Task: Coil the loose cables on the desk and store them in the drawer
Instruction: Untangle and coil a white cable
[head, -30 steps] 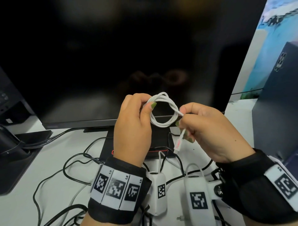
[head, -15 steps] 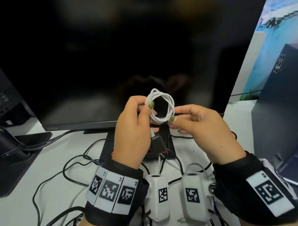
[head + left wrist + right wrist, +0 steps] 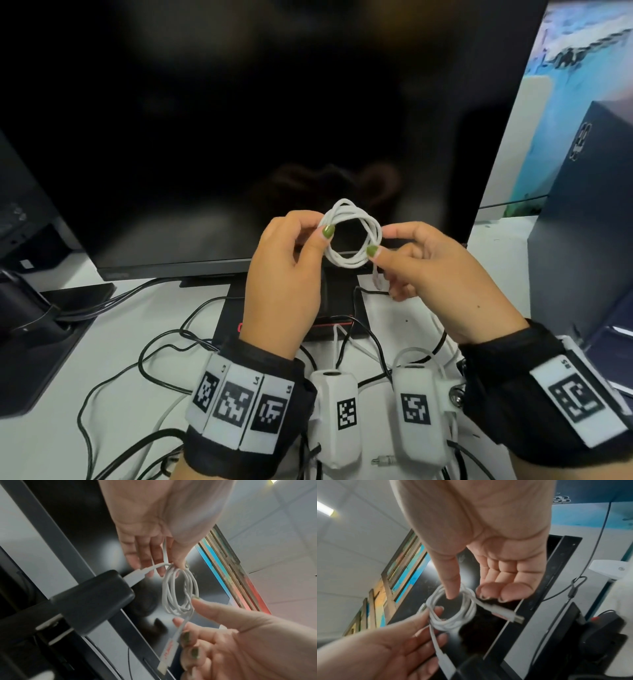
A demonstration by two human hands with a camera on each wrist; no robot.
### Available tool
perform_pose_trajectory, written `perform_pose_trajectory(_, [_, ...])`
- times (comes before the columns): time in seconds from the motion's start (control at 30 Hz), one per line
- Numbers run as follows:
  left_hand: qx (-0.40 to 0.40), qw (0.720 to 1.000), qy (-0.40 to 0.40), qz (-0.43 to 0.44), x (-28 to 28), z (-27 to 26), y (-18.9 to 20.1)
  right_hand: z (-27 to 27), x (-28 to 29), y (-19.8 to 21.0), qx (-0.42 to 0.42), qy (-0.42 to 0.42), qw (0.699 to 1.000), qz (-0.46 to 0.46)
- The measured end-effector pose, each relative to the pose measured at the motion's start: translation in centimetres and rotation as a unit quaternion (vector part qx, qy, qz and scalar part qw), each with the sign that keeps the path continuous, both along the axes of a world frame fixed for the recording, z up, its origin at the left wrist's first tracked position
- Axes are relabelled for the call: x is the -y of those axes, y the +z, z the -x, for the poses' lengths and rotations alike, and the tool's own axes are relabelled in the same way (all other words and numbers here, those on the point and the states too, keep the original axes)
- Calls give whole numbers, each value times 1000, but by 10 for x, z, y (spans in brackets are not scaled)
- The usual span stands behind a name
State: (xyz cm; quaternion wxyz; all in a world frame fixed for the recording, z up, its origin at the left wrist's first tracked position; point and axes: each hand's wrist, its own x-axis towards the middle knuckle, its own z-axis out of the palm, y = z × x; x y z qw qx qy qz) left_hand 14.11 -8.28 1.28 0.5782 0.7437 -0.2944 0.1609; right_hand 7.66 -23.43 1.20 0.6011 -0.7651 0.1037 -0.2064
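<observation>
Nearest, below both wrists, loose black cables (image 3: 161, 346) trail across the white desk (image 3: 113, 342); none is coiled.

The left hand (image 3: 284, 274) and the right hand (image 3: 431, 274) are raised above the desk, close together, each holding one side of a white cable (image 3: 352, 236) wound into a small ring of several turns.
- Left hand: thumb and fingers pinch the left side of the ring. In the left wrist view the thumb tip (image 3: 180, 561) sits at the top of the ring (image 3: 180, 592), and a short tail runs from that pinch to a dark charger block (image 3: 96, 599) hanging beside the fingers.
- Right hand: thumb and index finger pinch the right side of the ring. In the right wrist view the thumb (image 3: 452, 585) crosses the ring (image 3: 452, 609), and the free plug end (image 3: 505, 614) sticks out just below the curled remaining fingers.

The ring hangs in the air between the two hands, clear of the desk.

Behind the hands stands a dark monitor (image 3: 257, 120), its stand base (image 3: 339, 308) on the desk directly under them. Beyond the right hand stands a dark blue box (image 3: 589, 222).
</observation>
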Motion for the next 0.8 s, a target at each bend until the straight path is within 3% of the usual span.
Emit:
perform_pose_trajectory(0.47, [-32, 993, -111, -16, -2, 58, 25, 75, -9, 5, -72, 40, 982, 168])
perform_pose_trajectory(0.8, [-103, 979, -173, 11, 20, 109, 32, 139, 7, 12, -53, 21, 991, 117])
